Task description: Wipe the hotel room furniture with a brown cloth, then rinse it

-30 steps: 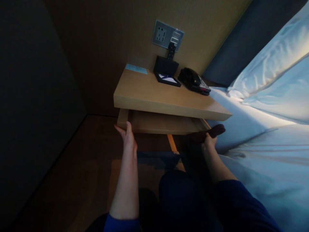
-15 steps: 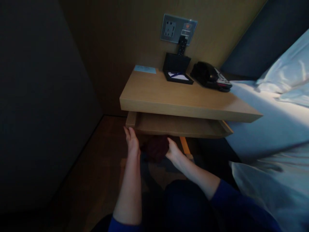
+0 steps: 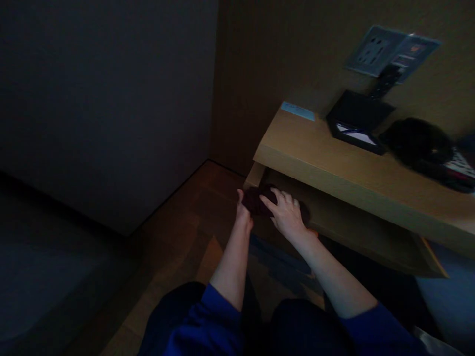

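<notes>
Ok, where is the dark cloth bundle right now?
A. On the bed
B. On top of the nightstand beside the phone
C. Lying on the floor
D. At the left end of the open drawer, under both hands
D: the dark cloth bundle sits at the left end of the open drawer, with the left hand and right hand on it.
</notes>
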